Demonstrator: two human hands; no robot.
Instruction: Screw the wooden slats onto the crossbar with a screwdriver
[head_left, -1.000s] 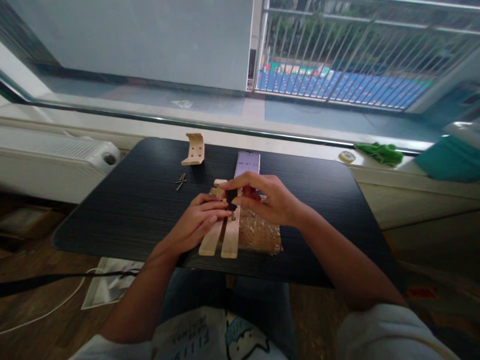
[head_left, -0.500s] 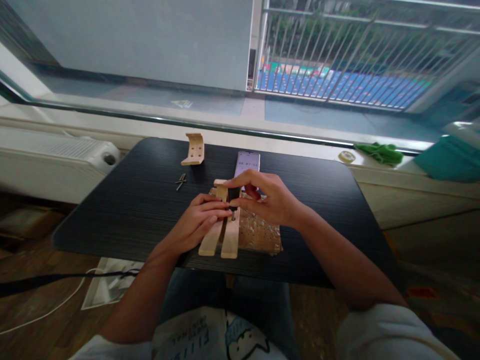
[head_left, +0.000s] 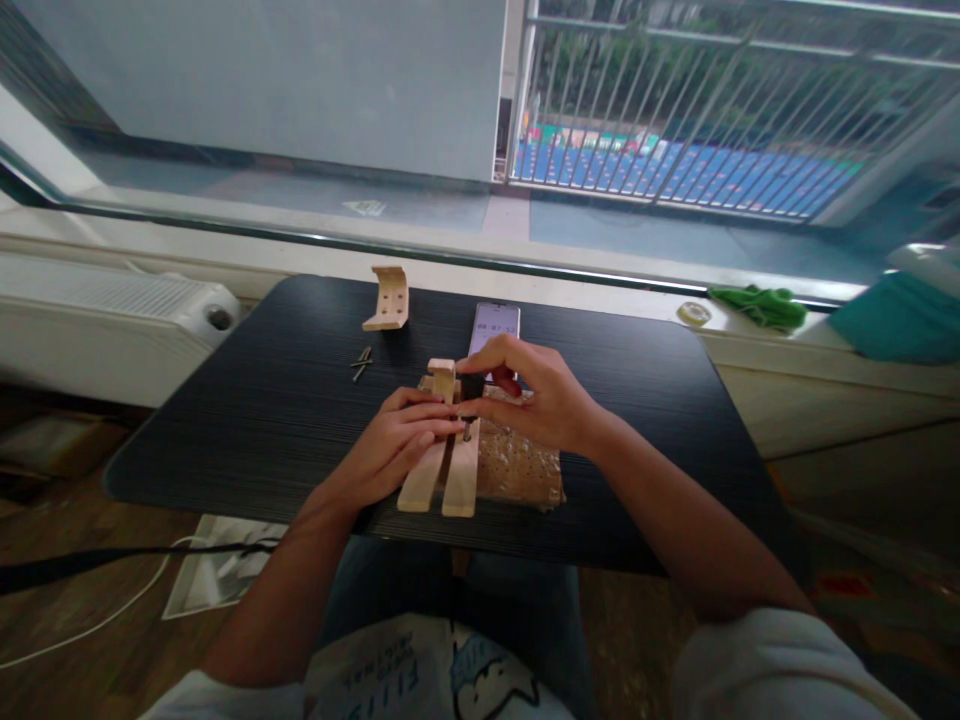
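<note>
Two pale wooden slats (head_left: 442, 478) lie side by side on the black table (head_left: 247, 410), joined at the far end by a small wooden block (head_left: 442, 378). My left hand (head_left: 394, 445) lies across the slats with its fingers pressed down on them. My right hand (head_left: 536, 400) pinches a small black tool (head_left: 471, 388) that stands upright with its tip on the right slat. A crinkled clear bag (head_left: 517, 465) lies under and to the right of the slats.
A curved wooden piece (head_left: 388, 298) stands at the table's far side. A few dark screws (head_left: 362, 363) lie left of the slats. A phone (head_left: 495, 325) with a lit screen lies beyond my right hand. A radiator (head_left: 105, 310) is at the left, a window ledge behind.
My right hand has turned the black tool a little, with the fingers shifted round it. The left hand and the slats have stayed in place.
</note>
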